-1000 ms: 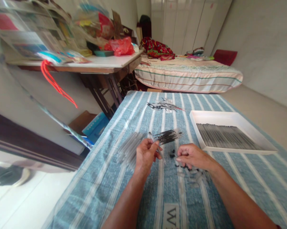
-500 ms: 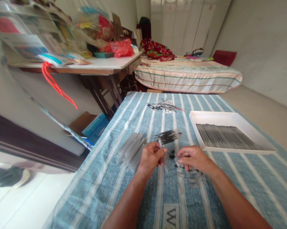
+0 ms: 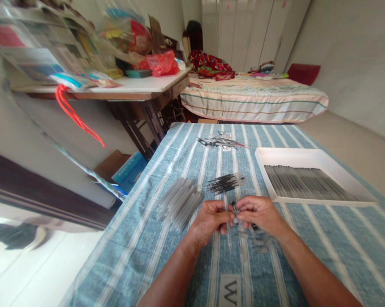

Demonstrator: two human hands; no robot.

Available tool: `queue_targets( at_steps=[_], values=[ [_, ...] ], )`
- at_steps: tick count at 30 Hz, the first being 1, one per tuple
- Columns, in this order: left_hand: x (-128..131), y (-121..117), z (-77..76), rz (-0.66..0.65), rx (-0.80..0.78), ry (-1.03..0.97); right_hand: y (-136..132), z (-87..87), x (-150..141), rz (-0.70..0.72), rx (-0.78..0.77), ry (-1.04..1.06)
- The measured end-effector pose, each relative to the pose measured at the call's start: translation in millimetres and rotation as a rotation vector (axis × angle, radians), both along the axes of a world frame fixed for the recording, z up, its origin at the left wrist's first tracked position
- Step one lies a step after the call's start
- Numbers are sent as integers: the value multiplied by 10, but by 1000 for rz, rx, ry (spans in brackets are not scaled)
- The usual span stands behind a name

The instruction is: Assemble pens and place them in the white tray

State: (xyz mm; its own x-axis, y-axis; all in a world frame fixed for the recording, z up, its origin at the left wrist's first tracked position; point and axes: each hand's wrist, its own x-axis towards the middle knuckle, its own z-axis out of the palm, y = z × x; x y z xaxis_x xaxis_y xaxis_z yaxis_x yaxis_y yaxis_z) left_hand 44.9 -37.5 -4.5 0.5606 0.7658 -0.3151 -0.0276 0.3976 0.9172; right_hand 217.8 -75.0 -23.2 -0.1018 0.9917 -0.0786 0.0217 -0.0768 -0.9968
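My left hand (image 3: 211,218) is closed around a translucent pen barrel (image 3: 229,239), held nearly upright. My right hand (image 3: 257,213) pinches at the barrel's side, its fingertips meeting those of the left; what lies between them is too small to make out. Left of my hands lies a pile of grey translucent pen barrels (image 3: 181,202). Just beyond them is a bundle of thin dark pen refills (image 3: 225,183). Small clear pieces (image 3: 262,244), perhaps caps, lie partly hidden under my right hand, with a few black bits near the fingers.
On the right stands a shallow white box (image 3: 291,154) holding a row of dark-filled pens (image 3: 307,183). A loose heap of thin dark and red pieces (image 3: 223,141) lies at the table's far end. A striped blue cloth (image 3: 141,238) covers the table. A cluttered desk (image 3: 167,83) stands back left.
My left hand has moved right with the pen barrel, and my fingertips now meet where they were apart. The right hand has barely shifted.
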Motion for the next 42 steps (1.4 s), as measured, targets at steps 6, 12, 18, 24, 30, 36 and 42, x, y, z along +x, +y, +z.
queue_targets(
  at_steps=[6, 12, 18, 24, 30, 36, 42],
  values=[
    [-4, -8, 15, -35, 12, 7, 11, -12, 10, -76, 26, 91],
    [7, -13, 19, -85, 6, 63, 7, 11, 29, -111, 31, 194],
    [28, -6, -33, -49, 20, 127, -3, 15, 75, -108, 29, 289],
    [2, 74, -37, 188, -39, -107, -26, 7, 58, -144, 43, 294],
    [-26, 141, -35, 383, -109, -281, -63, 35, -37, -99, 21, 395],
    [-34, 153, -9, 465, -91, -325, -98, 0, -117, -89, 26, 345],
    [-37, 146, 16, 502, -77, -341, -101, -11, -133, -98, 44, 314]
  ],
)
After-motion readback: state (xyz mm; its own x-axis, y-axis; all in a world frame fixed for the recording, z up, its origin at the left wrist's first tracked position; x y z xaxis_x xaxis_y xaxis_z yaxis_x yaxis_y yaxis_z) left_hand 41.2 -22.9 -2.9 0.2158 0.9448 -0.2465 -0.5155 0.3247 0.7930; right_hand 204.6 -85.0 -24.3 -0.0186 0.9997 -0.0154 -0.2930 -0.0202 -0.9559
